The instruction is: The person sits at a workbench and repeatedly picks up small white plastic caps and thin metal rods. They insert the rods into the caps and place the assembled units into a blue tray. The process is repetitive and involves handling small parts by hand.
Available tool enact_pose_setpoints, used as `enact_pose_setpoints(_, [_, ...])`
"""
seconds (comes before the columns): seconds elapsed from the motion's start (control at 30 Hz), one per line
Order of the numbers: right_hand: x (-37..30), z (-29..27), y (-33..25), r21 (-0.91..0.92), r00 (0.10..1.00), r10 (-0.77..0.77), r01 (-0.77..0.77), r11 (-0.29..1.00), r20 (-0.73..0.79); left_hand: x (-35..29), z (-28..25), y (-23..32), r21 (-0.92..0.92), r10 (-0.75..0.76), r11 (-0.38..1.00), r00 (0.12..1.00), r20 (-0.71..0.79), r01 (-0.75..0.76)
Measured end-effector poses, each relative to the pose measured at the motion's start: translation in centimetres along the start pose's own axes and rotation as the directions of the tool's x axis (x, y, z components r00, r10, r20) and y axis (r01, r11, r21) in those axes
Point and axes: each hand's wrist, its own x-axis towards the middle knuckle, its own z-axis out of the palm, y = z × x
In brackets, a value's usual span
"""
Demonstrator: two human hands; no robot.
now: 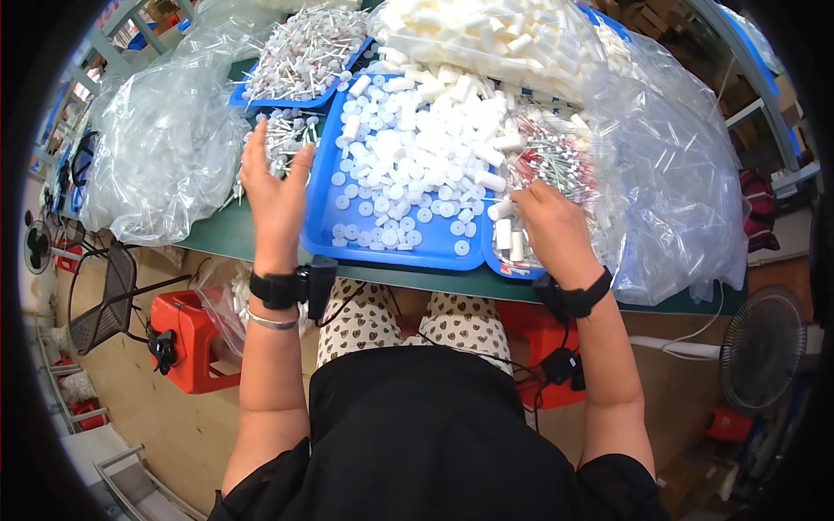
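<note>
My left hand (276,195) is raised with its fingers spread, by a pile of thin pins with round translucent caps (287,139). Nothing shows between its fingers. A blue tray (391,254) in the middle carries many translucent plastic discs (404,174) and white cylinders (460,91). Over the narrower blue tray (521,273) on the right, my right hand (556,230) has thumb and fingers pinched together. What it pinches is too small to make out. Thin metal pins with red and white parts (560,156) lie just beyond it, and white cylinders (503,233) lie beside it.
Another blue tray of capped pins (304,52) stands at the back left. A large bag of white cylinders (495,35) lies at the back. Clear plastic bags flank the trays, left (165,156) and right (669,174). Below are a red stool (187,339) and a fan (764,347).
</note>
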Motion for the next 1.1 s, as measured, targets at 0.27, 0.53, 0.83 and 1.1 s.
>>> enact_pose_setpoints(0.27, [-0.3, 0.4, 0.8, 0.066, 0.998, 0.012, -0.008, 0.998, -0.059, -9.6, 4.4, 7.0, -0.356, 0.341, 0.926, 0.677, 0.652, -0.124])
enact_pose_setpoints(0.53, [-3.3, -1.5, 0.3, 0.847, 0.835, 0.546, -0.338, 0.411, 0.068, -10.2, 7.0, 7.4, -0.247, 0.260, 0.962, 0.674, 0.691, -0.117])
enact_pose_setpoints(0.83, [-4.4, -2.1, -1.6, 0.942, 0.832, 0.534, -0.284, 0.180, 0.149, -10.0, 6.5, 8.1, -0.249, 0.233, 0.964, 0.729, 0.644, -0.089])
enact_pose_setpoints(1.1, [-4.4, -1.8, -4.5, 0.951, 0.848, 0.486, -0.292, 0.097, 0.211, -10.5, 3.4, 10.8, -0.288, -0.108, 0.098, 0.298, 0.948, 0.953])
